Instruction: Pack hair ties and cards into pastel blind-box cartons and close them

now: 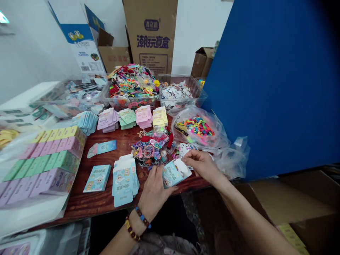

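My left hand is closed around a small light-blue cardboard box held above the table's front edge. At the box's open right end, the fingers of my right hand pinch a white piece, perhaps a sticker or flap; I cannot tell which. Left of my hands lies a stack of flat light-blue cartons, and beside it a closed light-blue box. Just behind my hands is a heap of colourful hair ties and trinkets.
Rows of pastel boxes stand at the left. Behind are stacks of folded cartons, a plastic bag of bright small pieces, and clear bins, one with white cutouts. A blue panel borders the right side.
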Motion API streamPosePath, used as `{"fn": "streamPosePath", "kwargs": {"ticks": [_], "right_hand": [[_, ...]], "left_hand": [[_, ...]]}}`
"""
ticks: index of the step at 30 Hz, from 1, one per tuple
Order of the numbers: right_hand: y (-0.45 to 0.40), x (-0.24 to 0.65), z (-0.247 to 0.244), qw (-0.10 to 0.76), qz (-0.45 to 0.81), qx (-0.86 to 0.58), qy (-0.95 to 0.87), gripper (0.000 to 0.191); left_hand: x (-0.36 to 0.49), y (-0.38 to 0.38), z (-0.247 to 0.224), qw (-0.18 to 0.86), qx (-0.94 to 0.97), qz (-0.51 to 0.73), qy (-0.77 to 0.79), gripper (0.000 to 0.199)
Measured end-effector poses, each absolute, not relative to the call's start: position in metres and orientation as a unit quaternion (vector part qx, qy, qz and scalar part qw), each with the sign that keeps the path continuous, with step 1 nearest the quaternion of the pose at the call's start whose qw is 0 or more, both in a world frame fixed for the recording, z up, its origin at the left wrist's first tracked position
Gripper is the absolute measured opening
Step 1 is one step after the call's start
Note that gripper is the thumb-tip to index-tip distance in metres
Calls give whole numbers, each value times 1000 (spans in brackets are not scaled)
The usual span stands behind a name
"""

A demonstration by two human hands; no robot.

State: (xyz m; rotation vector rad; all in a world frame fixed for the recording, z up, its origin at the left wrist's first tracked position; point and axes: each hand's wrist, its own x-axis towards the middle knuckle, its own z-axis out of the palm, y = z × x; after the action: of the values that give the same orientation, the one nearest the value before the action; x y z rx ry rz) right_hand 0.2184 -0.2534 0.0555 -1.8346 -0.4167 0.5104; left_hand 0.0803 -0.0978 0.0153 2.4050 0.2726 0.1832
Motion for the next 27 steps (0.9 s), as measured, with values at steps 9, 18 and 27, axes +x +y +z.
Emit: {"fn": "streamPosePath", "kwargs": {"ticks": [9, 18, 27], "right_hand": [[-256, 242, 57, 411, 142, -857, -276, 27], [-275, 383, 36, 206, 39, -968, -139, 9], [-299, 397, 29, 376, 64, -917, -116, 26]], "left_hand": [[81, -97, 5, 327, 936, 69, 108, 68], [72, -96, 6, 353, 926, 36, 130, 64], [70, -93, -4, 356, 924, 66, 123, 68]]}}
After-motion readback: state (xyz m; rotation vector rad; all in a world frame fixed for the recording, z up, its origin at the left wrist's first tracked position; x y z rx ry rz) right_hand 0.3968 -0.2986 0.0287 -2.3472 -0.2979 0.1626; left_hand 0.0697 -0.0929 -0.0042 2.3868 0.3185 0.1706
